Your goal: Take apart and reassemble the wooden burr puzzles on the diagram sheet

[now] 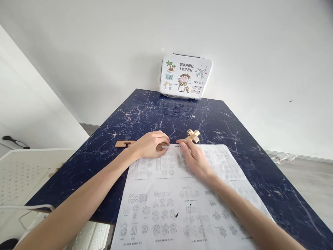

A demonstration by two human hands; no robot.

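Observation:
My left hand (153, 144) is curled at the top edge of a large printed paper sheet (145, 218). Brown wood shows between its thumb and fingers. To the left of that hand, a flat wooden strip (121, 143) with a small dark slot or cord sticks out; whether it is one piece with the wood in the hand is hidden. My right hand (195, 158) lies on the sheet's upper part, fingers stretched toward the left hand, seemingly with nothing in them. Just beyond it sits an interlocking wooden block puzzle (192, 135) with a 3 printed on one piece.
The dark blue marbled table (140, 114) reaches to the wall. A white cartoon-printed case (186, 76) in clear wrap leans there. At left stand a white perforated surface (23, 170) and a white cable (28, 207). Clear plastic wrapping (283, 158) lies beyond the table's right edge.

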